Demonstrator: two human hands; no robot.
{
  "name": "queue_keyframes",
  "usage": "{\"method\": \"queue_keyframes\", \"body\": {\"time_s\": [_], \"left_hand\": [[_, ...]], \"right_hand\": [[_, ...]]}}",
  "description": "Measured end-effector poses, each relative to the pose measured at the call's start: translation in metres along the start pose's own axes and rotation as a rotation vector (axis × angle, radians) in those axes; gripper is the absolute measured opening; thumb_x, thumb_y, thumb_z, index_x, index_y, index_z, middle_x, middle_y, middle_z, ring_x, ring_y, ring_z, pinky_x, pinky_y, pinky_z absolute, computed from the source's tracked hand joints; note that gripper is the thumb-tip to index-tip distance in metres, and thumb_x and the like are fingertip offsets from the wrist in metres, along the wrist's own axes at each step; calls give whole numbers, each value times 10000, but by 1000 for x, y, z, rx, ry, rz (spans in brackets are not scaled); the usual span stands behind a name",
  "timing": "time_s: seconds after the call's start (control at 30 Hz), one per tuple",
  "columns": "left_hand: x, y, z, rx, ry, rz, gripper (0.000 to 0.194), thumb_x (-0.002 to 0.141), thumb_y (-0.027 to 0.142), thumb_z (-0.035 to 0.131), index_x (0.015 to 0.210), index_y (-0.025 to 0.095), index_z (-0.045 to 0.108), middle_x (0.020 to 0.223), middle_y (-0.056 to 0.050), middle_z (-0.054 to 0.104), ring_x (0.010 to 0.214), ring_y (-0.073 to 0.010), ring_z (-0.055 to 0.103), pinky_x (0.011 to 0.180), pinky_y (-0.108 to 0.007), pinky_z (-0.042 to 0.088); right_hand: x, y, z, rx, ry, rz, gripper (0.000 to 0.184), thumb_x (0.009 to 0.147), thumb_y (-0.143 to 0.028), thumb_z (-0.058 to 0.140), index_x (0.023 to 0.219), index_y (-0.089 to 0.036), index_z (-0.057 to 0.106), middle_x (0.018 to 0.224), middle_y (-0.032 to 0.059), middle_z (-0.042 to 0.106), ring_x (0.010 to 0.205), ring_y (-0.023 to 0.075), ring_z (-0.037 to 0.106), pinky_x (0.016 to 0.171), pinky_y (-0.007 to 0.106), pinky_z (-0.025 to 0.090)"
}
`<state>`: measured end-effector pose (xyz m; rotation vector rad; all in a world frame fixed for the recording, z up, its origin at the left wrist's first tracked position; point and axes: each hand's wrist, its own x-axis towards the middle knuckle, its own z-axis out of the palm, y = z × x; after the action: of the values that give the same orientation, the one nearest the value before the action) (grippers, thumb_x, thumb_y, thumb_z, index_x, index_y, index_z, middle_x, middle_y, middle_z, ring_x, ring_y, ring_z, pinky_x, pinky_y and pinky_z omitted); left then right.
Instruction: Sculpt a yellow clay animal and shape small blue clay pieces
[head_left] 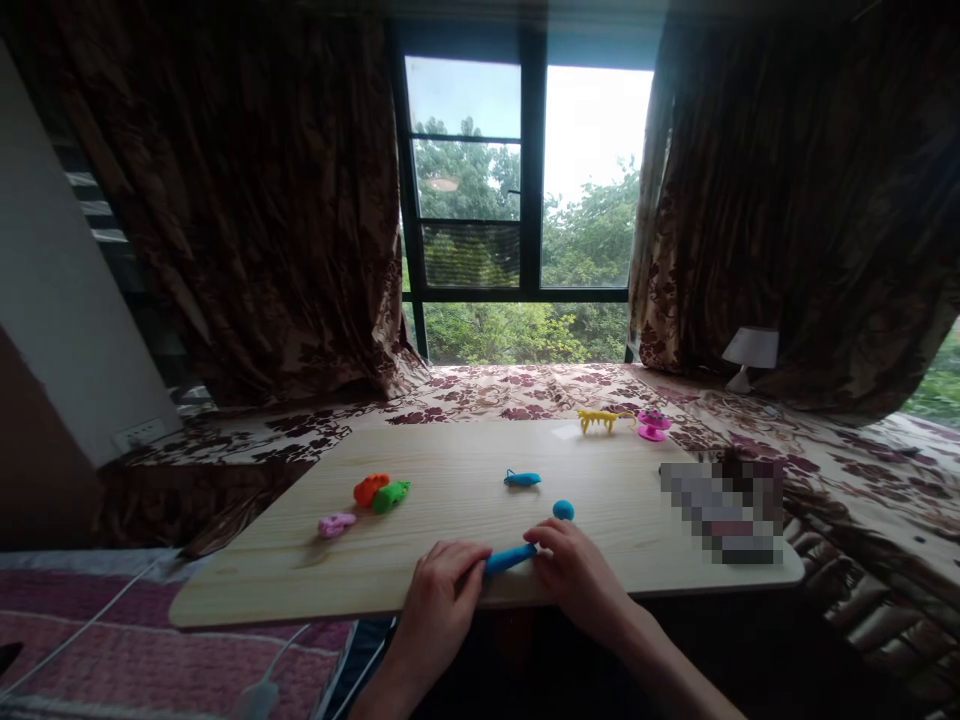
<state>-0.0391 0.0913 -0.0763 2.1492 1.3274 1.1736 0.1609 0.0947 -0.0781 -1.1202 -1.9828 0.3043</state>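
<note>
Near the front edge of the wooden table, a blue roll of what looks like modelling clay [510, 559] stretches between my two hands, its right end slightly raised. My left hand [444, 582] is closed around its left end. The fingers of my right hand [568, 566] pinch the other end. Just beyond my right hand lies a blue ball [563, 510] of similar material. A blue tapered piece with a thin loop [523, 479] rests farther back, touched by neither hand.
On the tabletop [285, 570], orange [370, 489], green [391, 497] and pink [335, 525] shaped lumps sit at left. A yellow four-legged figure [597, 421] and a magenta stand [653, 426] are at the far right. A pixelated area [724, 508] covers the right side.
</note>
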Motion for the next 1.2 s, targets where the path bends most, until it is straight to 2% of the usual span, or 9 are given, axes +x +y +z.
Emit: {"method": "queue_keyframes", "body": {"time_s": [0.1, 0.27, 0.37, 0.6, 0.77, 0.9, 1.07, 1.13, 1.2], "left_hand": [[2, 7, -3, -14, -24, -17, 289, 789, 306, 564, 1065, 313, 650, 997, -35, 679, 996, -243, 566, 927, -416, 397], [9, 17, -1, -119, -33, -61, 334, 815, 337, 528, 1137, 291, 605, 1033, -15, 689, 946, -198, 609, 862, -321, 455], [13, 14, 2, -186, -40, -90, 343, 823, 328, 513, 1144, 247, 604, 1023, -25, 705, 898, -186, 639, 810, -286, 480], [18, -1, -2, -242, -57, -139, 307, 784, 298, 559, 1062, 213, 658, 974, -34, 724, 883, -202, 652, 798, -277, 476], [13, -2, -4, -258, -63, -149, 316, 803, 294, 529, 1086, 206, 638, 991, -45, 716, 906, -199, 647, 800, -279, 483], [7, 2, 1, -232, -62, -135, 354, 787, 258, 532, 1133, 226, 604, 1030, -44, 696, 931, -197, 633, 819, -285, 479], [7, 6, 12, -134, -19, -112, 356, 740, 222, 552, 1089, 252, 620, 1012, -45, 672, 986, -223, 590, 903, -359, 424], [10, 8, 13, -103, -12, -103, 354, 736, 214, 548, 1081, 256, 614, 978, -39, 662, 959, -217, 589, 894, -370, 422], [12, 10, 11, -77, -3, -98, 334, 735, 208, 541, 1060, 244, 606, 925, -33, 650, 905, -208, 594, 861, -370, 434]], "right_hand": [[9, -9, -4, 37, 3, -7, 271, 801, -77, 477, 973, -208, 640, 843, 37, 631, 754, 163, 590, 709, 299, 486], [26, -30, -13, 104, -11, -52, 285, 833, -130, 495, 1074, -234, 608, 902, 28, 613, 761, 129, 586, 660, 237, 477], [34, -33, -9, 120, -37, -61, 259, 807, -155, 556, 1049, -223, 618, 948, 32, 613, 772, 122, 595, 640, 215, 481], [53, -29, 4, 75, -89, -44, 178, 762, -160, 610, 922, -218, 662, 810, 5, 656, 711, 126, 611, 636, 216, 454], [48, -32, 6, 50, -117, -14, 165, 781, -177, 586, 927, -226, 645, 789, -7, 669, 661, 117, 617, 592, 201, 436], [43, -34, 5, 31, -104, -10, 143, 776, -181, 591, 902, -223, 643, 782, -5, 663, 686, 125, 611, 614, 208, 432], [35, -22, -5, 12, -77, 16, 117, 782, -191, 585, 888, -203, 633, 722, -1, 652, 645, 131, 592, 602, 224, 441], [30, -15, -12, 10, -70, 25, 177, 781, -184, 584, 953, -204, 623, 744, 2, 660, 655, 134, 596, 616, 231, 453], [24, -11, -19, 10, -57, 21, 301, 772, -167, 591, 1069, -221, 593, 896, 19, 667, 736, 139, 606, 669, 242, 461]]}}
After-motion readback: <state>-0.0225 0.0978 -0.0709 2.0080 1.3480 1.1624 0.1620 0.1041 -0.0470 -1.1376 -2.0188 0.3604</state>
